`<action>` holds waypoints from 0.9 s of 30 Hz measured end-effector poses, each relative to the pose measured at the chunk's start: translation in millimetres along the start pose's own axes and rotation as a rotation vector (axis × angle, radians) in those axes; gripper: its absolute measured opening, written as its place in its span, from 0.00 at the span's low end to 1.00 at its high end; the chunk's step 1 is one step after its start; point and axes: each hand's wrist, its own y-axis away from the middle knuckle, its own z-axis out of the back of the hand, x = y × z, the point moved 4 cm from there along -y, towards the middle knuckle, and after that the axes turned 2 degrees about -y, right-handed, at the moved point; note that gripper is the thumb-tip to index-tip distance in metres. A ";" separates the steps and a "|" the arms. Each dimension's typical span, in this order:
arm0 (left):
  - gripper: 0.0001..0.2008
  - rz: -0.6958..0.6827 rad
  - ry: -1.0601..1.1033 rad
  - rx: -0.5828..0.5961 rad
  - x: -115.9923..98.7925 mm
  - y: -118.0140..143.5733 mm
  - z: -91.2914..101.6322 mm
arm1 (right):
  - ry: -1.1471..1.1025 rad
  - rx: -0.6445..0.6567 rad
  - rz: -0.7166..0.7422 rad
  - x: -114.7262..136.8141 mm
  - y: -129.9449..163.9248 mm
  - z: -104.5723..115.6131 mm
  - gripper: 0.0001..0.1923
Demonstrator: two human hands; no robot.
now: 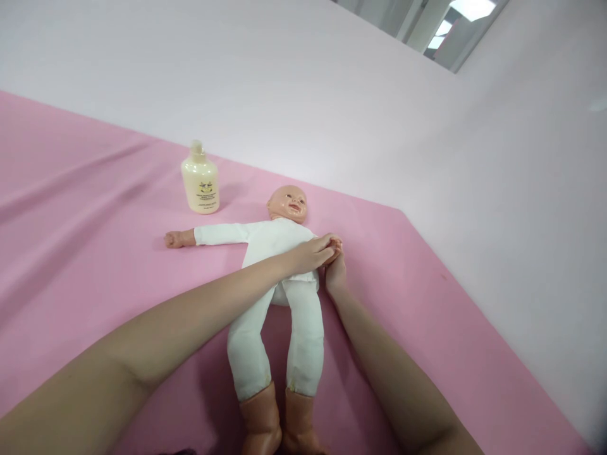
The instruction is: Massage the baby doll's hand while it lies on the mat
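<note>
A doll [275, 241] lies on its back on a pink sheet [403, 297], its head [289, 203] close to the far edge and its brown feet [260, 420] pointing toward the near side, where the sheet runs out of view. It wears a white suit over the trunk, arms and legs. One of its arms stretches straight out toward the sheet's left side, ending in a small fist [175, 239]; the other arm is mostly covered by the person's left hand [317, 251]. That hand reaches across the doll's middle, its fingers bent over what looks like the doll's hand, pinching it at the side nearer the sheet's right edge. The right hand [336, 272] is raised against the same spot from below, touching it; its fingers are largely hidden, so their grip cannot be told. Left of the doll's head, beyond the outstretched arm and near the far edge, a cream-coloured bottle [200, 184] stands upright, with a small dark-printed label. The far and right edges meet at a blunt corner, right of the head. Past them is a white surface [237, 82], with a glazed opening [403, 25] at the top.
</note>
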 end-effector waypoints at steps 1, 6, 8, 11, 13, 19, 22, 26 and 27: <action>0.18 -0.001 -0.002 0.003 0.4 -0.2 -0.1 | -0.009 0.019 0.004 0.2 -0.1 -0.9 0.19; 0.18 0.009 -0.008 0.010 2.9 -0.5 -0.3 | -0.006 0.011 0.013 3.6 0.0 -3.8 0.18; 0.18 0.001 -0.010 0.007 3.3 -0.8 -0.2 | 0.005 -0.005 0.009 4.0 -0.1 -3.8 0.18; 0.18 -0.008 -0.009 0.007 3.6 -1.1 -0.4 | 0.015 -0.004 0.008 3.6 0.2 -3.3 0.17; 0.18 -0.003 -0.006 0.008 3.6 -1.0 -0.4 | 0.013 0.005 0.011 3.6 0.9 -2.9 0.18; 0.18 0.002 -0.007 0.007 2.3 -0.1 -0.1 | 0.021 0.043 0.025 5.4 2.7 -4.3 0.18; 0.19 0.011 -0.015 0.009 4.1 -0.6 -0.4 | 0.005 0.032 0.040 5.7 2.1 -5.2 0.18; 0.18 0.013 -0.026 0.010 7.6 -2.2 -1.0 | -0.018 0.042 0.043 5.5 1.9 -7.3 0.18; 0.18 0.012 -0.023 0.011 8.1 -2.5 -1.1 | -0.016 0.037 0.038 5.5 2.2 -7.4 0.18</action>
